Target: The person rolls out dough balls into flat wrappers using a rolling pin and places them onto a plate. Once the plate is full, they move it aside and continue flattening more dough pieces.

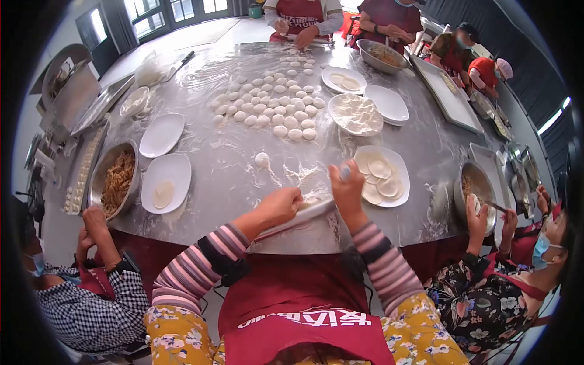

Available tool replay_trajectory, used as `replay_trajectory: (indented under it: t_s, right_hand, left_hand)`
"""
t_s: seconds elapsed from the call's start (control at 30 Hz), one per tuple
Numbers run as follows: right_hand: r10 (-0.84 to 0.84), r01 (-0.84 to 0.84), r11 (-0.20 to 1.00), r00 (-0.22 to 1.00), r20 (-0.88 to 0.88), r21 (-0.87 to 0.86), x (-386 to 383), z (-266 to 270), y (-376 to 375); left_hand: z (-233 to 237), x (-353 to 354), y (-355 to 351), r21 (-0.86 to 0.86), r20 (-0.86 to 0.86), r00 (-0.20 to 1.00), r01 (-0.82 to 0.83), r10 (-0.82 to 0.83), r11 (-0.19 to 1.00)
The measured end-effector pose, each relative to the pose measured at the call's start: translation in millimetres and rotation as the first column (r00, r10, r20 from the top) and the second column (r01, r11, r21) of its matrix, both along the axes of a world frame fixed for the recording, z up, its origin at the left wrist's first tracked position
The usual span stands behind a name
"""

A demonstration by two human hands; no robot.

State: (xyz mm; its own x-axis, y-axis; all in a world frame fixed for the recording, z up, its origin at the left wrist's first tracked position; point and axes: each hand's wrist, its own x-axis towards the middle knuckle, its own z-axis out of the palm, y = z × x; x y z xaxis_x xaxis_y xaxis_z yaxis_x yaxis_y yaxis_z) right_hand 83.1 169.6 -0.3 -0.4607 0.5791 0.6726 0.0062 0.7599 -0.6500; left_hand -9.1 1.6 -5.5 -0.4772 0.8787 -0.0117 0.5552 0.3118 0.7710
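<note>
My left hand [280,205] is closed at the table's near edge, its fingertips at a thin round of dough [311,200] that is mostly hidden. Just right of it, my right hand [348,191] grips the end of a pale rolling pin [307,212], which slants across the edge between both wrists. A small pale grey patch shows at the top of the right fist; I cannot make out what it is. Beyond the hands sits one dough ball [261,160] amid smeared flour. Rolled wrappers [380,170] overlap on a white plate [398,159] beside my right hand.
Many dough balls [274,106] cover the table's middle. A flour bowl [356,114] stands right of them. At left are white plates [163,135] and a filling bowl [118,176]. Co-workers sit on both sides; one handles dough by a bowl [477,188] at right. Others stand opposite.
</note>
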Motion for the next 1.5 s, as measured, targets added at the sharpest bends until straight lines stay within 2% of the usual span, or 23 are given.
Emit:
replay_trajectory:
  t_s: [0.1,0.13,0.2,0.23,0.37,0.4,0.43,0.5,0.57,0.67,0.73,0.77,0.8,0.83,0.93,0.97,1.03,1.13,1.27,1.33,1.4,1.47,1.5]
  right_hand:
    - [0.073,-0.07,0.994,0.997,0.038,-0.08,-12,7,0]
    - [0.018,-0.018,1.0,1.0,0.002,-0.009,-3,3,0]
    - [0.017,-0.017,0.996,1.0,-0.001,-0.087,31,12,-12]
    - [0.0,0.02,0.976,0.996,0.091,-0.216,51,1,-13]
    - [0.04,-0.022,0.951,0.998,0.05,-0.307,66,3,-21]
    - [0.0,0.005,0.995,0.999,0.05,-0.102,50,7,-15]
    - [0.022,-0.02,0.993,1.0,0.016,-0.115,29,7,-9]
    - [0.007,-0.007,1.0,0.998,-0.059,0.007,-8,3,2]
    - [0.066,-0.062,0.994,0.997,0.037,-0.093,-22,8,1]
    - [0.063,-0.062,0.992,0.998,-0.001,-0.108,15,17,-8]
    - [0.033,-0.03,0.992,0.999,0.021,-0.124,49,14,-18]
    - [0.069,-0.059,0.966,0.997,0.03,-0.252,66,10,-22]
    - [0.101,-0.082,0.922,0.994,0.03,-0.378,75,7,-24]
    - [0.096,-0.079,0.92,0.995,0.024,-0.384,71,7,-21]
    - [0.037,-0.041,0.994,0.999,-0.037,-0.101,29,3,-7]
    - [0.025,-0.03,0.993,0.999,-0.047,-0.112,13,1,-3]
    - [0.145,-0.139,0.978,0.989,0.029,-0.158,-14,5,4]
    - [0.087,-0.088,0.995,0.996,-0.021,-0.054,-4,5,2]
    - [0.121,-0.116,0.972,0.993,0.014,-0.204,65,19,-18]
    - [0.117,-0.111,0.973,0.993,0.017,-0.202,84,17,-25]
    - [0.117,-0.109,0.97,0.993,0.023,-0.215,90,19,-29]
    - [0.156,-0.154,0.94,0.988,-0.017,-0.306,92,18,-30]
    - [0.155,-0.152,0.94,0.988,-0.015,-0.304,94,18,-31]
  left_hand:
    - [5,-6,11,-0.082,0.004,1.0,0.022,-0.022,0.996]
    - [14,-4,10,-0.136,-0.004,0.998,0.061,-0.062,0.989]
    - [10,-6,5,-0.117,-0.017,0.995,0.095,-0.097,0.989]
    - [6,-8,1,-0.111,-0.037,0.99,0.13,-0.135,0.985]
    - [13,-12,-13,-0.157,0.157,0.976,0.177,-0.153,0.971]
    - [12,-10,-13,-0.168,0.156,0.976,0.18,-0.155,0.969]
    - [10,-8,-10,-0.14,0.147,0.979,0.159,-0.138,0.977]
    - [12,-10,-3,-0.119,0.121,0.985,0.139,-0.125,0.983]
    - [17,-10,1,-0.157,0.014,0.998,0.055,-0.053,0.986]
    - [27,-2,-1,-0.219,-0.059,0.991,0.103,-0.119,0.97]
    - [8,-5,-2,-0.172,-0.034,0.998,0.054,-0.06,0.984]
    - [3,-4,-3,-0.124,-0.006,1.0,0.003,-0.004,0.992]
    - [1,-5,-3,-0.166,0.143,0.989,-0.015,0.039,0.986]
    - [4,-5,-6,-0.174,0.137,0.99,-0.01,0.034,0.985]
    - [16,-1,-7,-0.168,0.098,0.993,0.086,-0.071,0.982]
    - [21,0,-4,-0.228,0.054,0.997,0.066,-0.054,0.971]
    - [27,-6,3,-0.286,-0.015,0.999,0.041,-0.048,0.957]
    - [22,-7,11,-0.289,-0.009,0.998,0.056,-0.061,0.956]
    - [11,-9,50,-0.18,-0.035,0.986,0.156,-0.165,0.971]
    - [14,-8,89,-0.056,0.071,0.975,0.215,-0.211,0.975]
    - [30,-7,126,0.141,0.531,0.825,0.141,-0.196,0.98]
    - [49,-22,137,0.185,0.514,0.841,0.086,-0.171,0.979]
    - [27,-46,142,0.172,0.307,0.95,0.012,-0.065,0.985]
